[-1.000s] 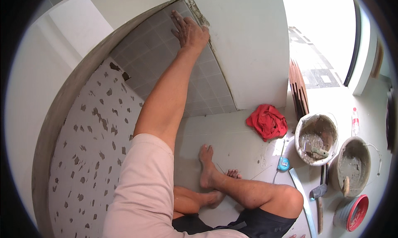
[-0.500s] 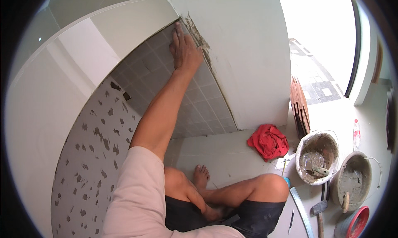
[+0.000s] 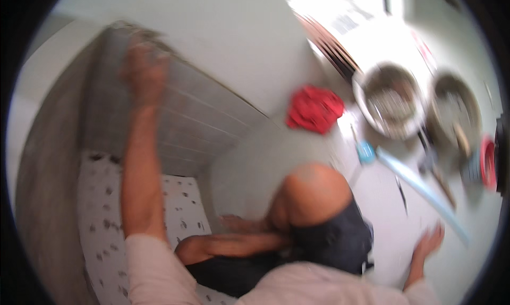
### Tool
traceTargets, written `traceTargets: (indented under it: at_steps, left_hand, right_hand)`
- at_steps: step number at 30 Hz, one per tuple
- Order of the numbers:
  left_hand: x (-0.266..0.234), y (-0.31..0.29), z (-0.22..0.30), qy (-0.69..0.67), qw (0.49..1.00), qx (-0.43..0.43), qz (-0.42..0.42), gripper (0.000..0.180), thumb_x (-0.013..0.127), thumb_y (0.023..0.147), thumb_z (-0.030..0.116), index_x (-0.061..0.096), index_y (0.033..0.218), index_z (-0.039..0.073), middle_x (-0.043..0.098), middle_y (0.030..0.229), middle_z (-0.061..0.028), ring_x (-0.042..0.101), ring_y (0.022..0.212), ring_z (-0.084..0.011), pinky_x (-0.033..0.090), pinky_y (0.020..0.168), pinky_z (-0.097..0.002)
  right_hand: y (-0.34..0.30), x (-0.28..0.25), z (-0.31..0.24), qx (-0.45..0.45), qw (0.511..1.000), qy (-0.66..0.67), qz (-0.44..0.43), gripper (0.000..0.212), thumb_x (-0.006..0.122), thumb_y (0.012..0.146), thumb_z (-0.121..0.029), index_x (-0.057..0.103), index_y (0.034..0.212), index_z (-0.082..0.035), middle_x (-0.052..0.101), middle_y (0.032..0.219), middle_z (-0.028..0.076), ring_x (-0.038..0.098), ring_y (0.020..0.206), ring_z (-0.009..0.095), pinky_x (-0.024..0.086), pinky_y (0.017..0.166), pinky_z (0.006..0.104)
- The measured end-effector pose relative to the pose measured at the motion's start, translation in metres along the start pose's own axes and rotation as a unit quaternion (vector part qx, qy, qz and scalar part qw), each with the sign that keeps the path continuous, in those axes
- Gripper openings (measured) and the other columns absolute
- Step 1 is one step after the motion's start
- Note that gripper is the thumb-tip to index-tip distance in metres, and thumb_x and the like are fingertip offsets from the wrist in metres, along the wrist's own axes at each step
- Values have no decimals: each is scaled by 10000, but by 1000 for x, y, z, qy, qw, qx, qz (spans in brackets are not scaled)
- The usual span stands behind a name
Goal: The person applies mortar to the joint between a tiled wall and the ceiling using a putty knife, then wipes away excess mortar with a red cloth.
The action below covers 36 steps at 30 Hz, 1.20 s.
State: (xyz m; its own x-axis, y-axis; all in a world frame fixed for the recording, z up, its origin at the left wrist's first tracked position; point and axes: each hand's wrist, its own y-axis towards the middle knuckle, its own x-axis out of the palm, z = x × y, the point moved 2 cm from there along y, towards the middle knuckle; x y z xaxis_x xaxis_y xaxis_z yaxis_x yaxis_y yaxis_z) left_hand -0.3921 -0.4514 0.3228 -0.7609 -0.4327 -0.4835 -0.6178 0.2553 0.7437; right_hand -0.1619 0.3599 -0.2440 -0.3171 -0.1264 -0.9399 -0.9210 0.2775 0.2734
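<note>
Moved into view since the earlier frame — right hand (image 3: 429,242), near the floor (image 3: 374,199), well right of left hand (image 3: 146,71). Grey tiling (image 3: 191,114) just behind left fingers, spreading rightward and below them. Cannot tell apart from together for either hand's fingers, given blur. Judged stiff, brittle — best pressed flat near the edge, not pinched.

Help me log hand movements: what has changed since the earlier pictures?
The blurred view has swung rightward, and the bare right hand has come well into view at lower right. The bare left hand stays at the gray square tiles, the crumpled red cloth on the pale floor.
</note>
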Motion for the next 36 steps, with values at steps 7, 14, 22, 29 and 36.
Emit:
traceTargets:
  at_steps: [7, 14, 22, 29, 36]
  left_hand:
    - [-47, -201, 34, -181, 962, -87, -185, 110, 629, 995, 56, 618, 1063, -30, 618, 995, -151, 608, 901, -303, 502, 839, -415]
    - [-161, -471, -53, -130, 758, -541, -339, 410, 465, 1032, 111, 517, 1435, 53, 597, 1293, -151, 615, 1044, -267, 516, 859, -361]
    - [-208, -548, -37, -34, 710, -640, -290, 402, 471, 1010, 196, 595, 1347, 14, 641, 1184, -193, 633, 1013, -314, 503, 906, -427]
    - [-184, -561, -58, -169, 658, -642, -356, 479, 567, 991, 288, 639, 1292, -78, 652, 1239, -257, 614, 1090, -371, 520, 930, -461]
    - [-174, -537, -33, -205, 587, -716, -317, 468, 583, 969, 264, 637, 1262, -97, 654, 1220, -248, 616, 1078, -361, 518, 934, -460]
  right_hand:
    - [28, -42, -28, 119, 993, -17, 14, 415, 501, 1048, -267, 587, 1398, -60, 576, 1346, 181, 493, 1330, 341, 362, 1131, 459]
    - [56, -48, -242, -86, 974, 209, -6, 203, 609, 941, -42, 691, 1125, -28, 592, 971, 134, 544, 977, 315, 434, 907, 424]
    - [136, -27, -239, 30, 989, 121, 79, 159, 672, 905, -101, 697, 1050, -39, 580, 998, 120, 562, 962, 311, 451, 909, 416]
    - [199, -62, -258, 38, 944, 292, 147, 85, 678, 914, -50, 713, 989, -32, 623, 929, 85, 613, 877, 214, 509, 773, 345]
    - [263, -103, -318, -178, 949, 211, 151, 119, 717, 874, -75, 744, 987, -47, 667, 933, 67, 622, 929, 238, 504, 846, 363]
